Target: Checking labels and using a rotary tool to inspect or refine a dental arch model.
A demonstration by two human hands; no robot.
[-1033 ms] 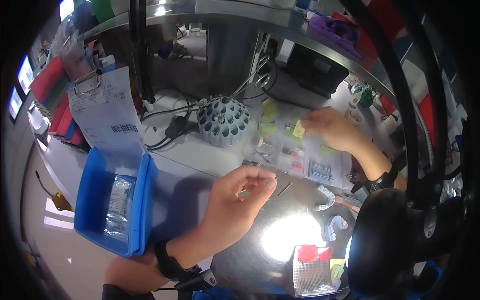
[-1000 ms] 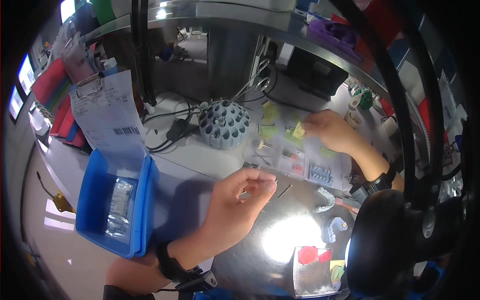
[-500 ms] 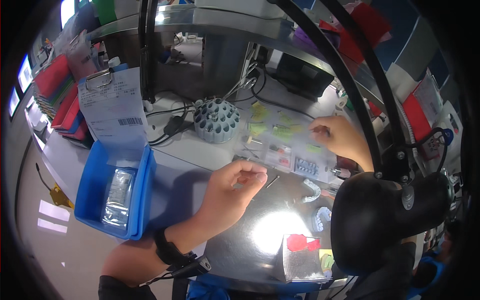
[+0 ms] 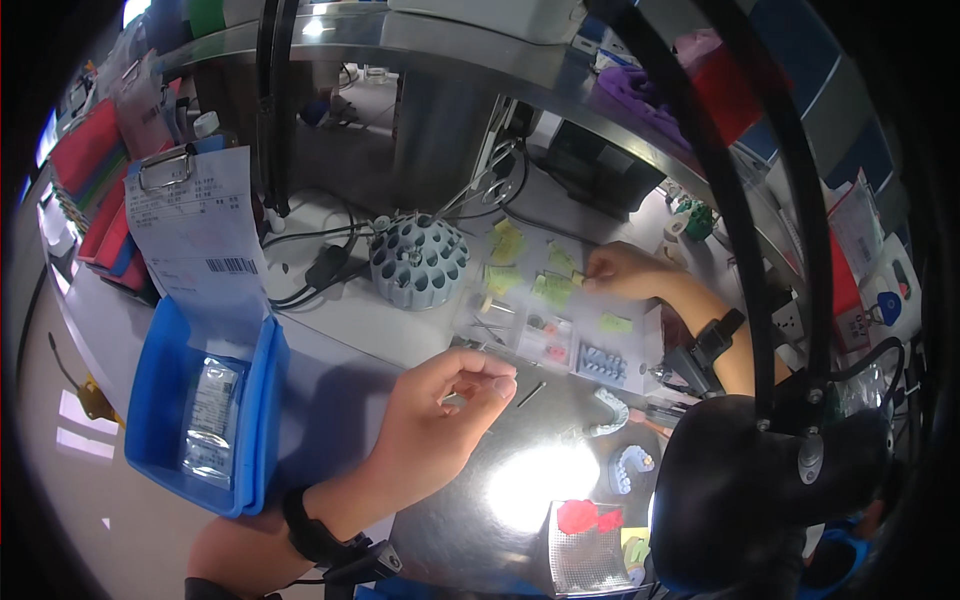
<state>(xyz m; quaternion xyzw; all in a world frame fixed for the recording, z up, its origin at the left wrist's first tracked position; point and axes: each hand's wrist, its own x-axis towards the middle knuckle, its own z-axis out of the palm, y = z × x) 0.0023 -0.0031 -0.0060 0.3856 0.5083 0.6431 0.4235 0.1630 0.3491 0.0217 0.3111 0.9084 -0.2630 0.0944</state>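
Observation:
My left hand (image 4: 437, 408) hovers over the steel work surface, thumb and fingertips pinched together. Whatever may be between those fingertips is too small to make out. Just beyond the fingertips lies a thin metal rod, like a bur (image 4: 532, 394). My right hand (image 4: 628, 272) reaches across to the yellow-green paper scraps (image 4: 552, 288) on a clear plastic sheet or lid. Its fingers are curled together at the edge of one scrap; whether they grip it is hidden. Closer in is a compartment box (image 4: 548, 338) with small red and grey parts.
A grey bur holder (image 4: 418, 262) stands behind my left hand. Two dental arch models (image 4: 630, 470) lie at right, near a wire mesh piece (image 4: 585, 550) with red material. A blue bin (image 4: 262, 420) holds a silver packet (image 4: 213, 420). A black lamp (image 4: 740, 490) overhangs the right side.
My right hand has moved left to the paper scraps, and more of its forearm and wristband shows. My left hand keeps its pinch. The whole view has shifted slightly.

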